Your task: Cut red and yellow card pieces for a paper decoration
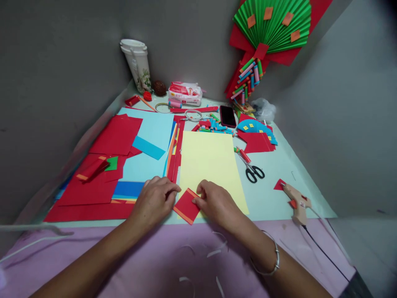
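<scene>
A small red paper square with orange strips along two edges [185, 205] lies at the near edge of a pale yellow sheet [208, 160]. My left hand [155, 199] rests with its fingertips at the square's left corner. My right hand [215, 202] pinches the square's right edge between thumb and fingers; a silver bangle sits on that wrist.
Red sheets [115, 135] and light blue sheets [155, 128] are stacked to the left. Scissors [252, 170] and a glue gun [297, 203] with its cord lie to the right. At the back stand a cup [138, 64], a phone [227, 116], a tissue pack [185, 93] and a green paper fan [273, 20].
</scene>
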A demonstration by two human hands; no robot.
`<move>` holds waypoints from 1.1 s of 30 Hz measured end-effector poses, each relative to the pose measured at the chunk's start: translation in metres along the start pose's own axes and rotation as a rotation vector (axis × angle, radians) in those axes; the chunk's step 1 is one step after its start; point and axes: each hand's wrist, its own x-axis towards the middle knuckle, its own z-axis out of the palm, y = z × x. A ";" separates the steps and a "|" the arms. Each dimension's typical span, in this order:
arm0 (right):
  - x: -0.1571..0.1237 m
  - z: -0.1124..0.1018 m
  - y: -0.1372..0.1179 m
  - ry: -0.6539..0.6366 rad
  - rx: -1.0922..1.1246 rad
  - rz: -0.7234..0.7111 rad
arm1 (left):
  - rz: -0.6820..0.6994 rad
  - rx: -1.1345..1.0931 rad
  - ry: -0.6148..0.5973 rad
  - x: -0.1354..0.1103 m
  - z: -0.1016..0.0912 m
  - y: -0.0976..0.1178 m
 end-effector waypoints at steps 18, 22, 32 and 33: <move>0.016 -0.022 0.013 -0.132 -0.235 -0.655 | 0.015 0.007 -0.003 0.000 -0.001 0.000; 0.007 -0.015 0.021 -0.041 -0.289 -0.569 | 0.014 0.009 -0.009 -0.001 -0.001 0.000; -0.017 0.014 0.013 0.180 -0.377 -0.494 | 0.022 0.034 0.003 -0.001 0.000 0.000; -0.017 0.015 0.010 0.185 -0.375 -0.500 | 0.023 0.037 0.003 -0.001 0.000 0.000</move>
